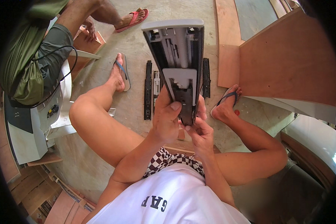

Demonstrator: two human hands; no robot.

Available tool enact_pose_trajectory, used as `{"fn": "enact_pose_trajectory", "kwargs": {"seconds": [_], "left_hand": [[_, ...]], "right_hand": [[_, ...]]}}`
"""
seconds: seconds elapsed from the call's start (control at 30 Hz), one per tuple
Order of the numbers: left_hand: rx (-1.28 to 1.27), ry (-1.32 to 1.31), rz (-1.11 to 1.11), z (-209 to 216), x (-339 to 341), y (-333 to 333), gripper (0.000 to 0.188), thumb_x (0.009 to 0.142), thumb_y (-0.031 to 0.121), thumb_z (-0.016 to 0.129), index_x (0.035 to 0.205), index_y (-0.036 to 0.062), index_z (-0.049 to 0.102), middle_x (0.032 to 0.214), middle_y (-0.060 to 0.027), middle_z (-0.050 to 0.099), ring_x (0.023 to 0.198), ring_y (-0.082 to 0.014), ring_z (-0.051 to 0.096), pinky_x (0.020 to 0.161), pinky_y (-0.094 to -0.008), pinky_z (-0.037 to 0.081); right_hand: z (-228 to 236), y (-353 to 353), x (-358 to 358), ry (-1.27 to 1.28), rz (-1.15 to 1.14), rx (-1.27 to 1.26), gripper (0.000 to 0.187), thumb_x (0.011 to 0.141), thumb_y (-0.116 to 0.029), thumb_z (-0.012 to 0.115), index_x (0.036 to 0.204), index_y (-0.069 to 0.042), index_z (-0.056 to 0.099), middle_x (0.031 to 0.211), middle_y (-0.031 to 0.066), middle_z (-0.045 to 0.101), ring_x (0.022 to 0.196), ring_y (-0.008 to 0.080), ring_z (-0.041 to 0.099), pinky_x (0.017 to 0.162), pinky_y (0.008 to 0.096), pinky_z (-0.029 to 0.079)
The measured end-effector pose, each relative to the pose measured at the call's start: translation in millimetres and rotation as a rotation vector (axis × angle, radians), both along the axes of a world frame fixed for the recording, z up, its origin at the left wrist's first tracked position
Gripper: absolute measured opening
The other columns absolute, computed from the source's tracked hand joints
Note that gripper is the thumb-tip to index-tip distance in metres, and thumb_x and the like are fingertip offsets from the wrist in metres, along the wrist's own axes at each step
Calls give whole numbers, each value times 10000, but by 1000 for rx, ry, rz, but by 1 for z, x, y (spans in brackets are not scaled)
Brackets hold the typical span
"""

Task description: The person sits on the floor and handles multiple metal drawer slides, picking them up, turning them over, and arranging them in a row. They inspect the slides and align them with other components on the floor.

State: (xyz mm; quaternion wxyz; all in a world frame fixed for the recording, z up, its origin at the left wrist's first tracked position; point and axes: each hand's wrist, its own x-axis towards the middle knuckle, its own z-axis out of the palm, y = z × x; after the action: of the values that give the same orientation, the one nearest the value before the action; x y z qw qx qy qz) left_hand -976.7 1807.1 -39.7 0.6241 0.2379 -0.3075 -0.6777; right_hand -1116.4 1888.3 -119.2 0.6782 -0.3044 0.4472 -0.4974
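Observation:
A long black and grey drawer slide [180, 76] stands up in front of me, its wide grey end raised toward the top of the view. My left hand [166, 117] is wrapped round its lower part, with the thumb pressed on the front face and fingertips showing at the far side. At the bottom end, my right hand [201, 136] pinches the slide between thumb and fingers. On the floor behind it lie more slides: a black one [148, 89] on the left, a silvery one [156, 80] partly covered, and another black one [206, 79] on the right.
A brown wooden panel [287, 63] stands at the right beside my foot. At the left, a person in green shorts [56, 48] sits by a white machine [26, 130], one hand near a wooden box [87, 48]. Wooden boards [69, 205] lie at the lower left.

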Motion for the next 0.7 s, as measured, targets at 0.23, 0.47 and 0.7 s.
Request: {"fn": "enact_pose_trajectory", "kwargs": {"seconds": [0.23,0.47,0.7], "left_hand": [[-34,-200,65,6,0,-4,383,1126,299,354,1319,-18,449,1013,-189,668,779,-215,698,668,-322,582],[21,-409,167,11,-3,-11,499,1136,398,344,1117,-63,535,827,-130,670,616,-167,671,539,-277,546],[44,-491,205,10,-5,-14,490,1132,424,360,1033,-29,520,760,-103,647,560,-151,646,503,-272,529]], "right_hand": [[8,3,-4,79,87,-15,341,972,119,591,1298,28,634,1184,121,738,1107,225,721,984,334,554],[11,7,-1,-24,104,-3,329,979,100,602,1303,48,621,1181,151,735,1098,230,723,967,334,585],[10,8,1,-62,128,9,338,978,86,618,1313,41,610,1167,158,734,1100,227,718,969,340,586]]}}
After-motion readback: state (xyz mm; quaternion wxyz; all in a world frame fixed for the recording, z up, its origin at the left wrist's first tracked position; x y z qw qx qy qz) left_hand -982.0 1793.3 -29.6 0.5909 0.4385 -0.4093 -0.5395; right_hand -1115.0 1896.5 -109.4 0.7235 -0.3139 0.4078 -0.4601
